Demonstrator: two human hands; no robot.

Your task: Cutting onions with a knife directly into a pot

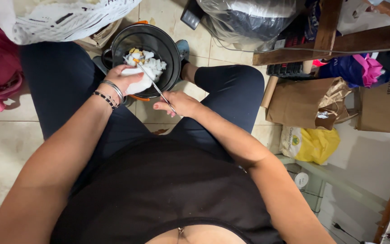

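She sits with knees apart over a black pot [173, 54] on the tiled floor, which holds a heap of white chunks [152, 63] with a few yellowish bits at its 12 o'clock side. Her left hand [123, 80], bangles on the wrist, is curled around a white chunk [140, 83] at the pot's 7 o'clock rim. The right hand [179, 103], at about 5 o'clock from the pot, is closed on the handle of a thin knife [152, 81] whose blade slants up across the held piece. At 3 o'clock stand a brown paper bag [294, 106] and a yellow bag [314, 143].
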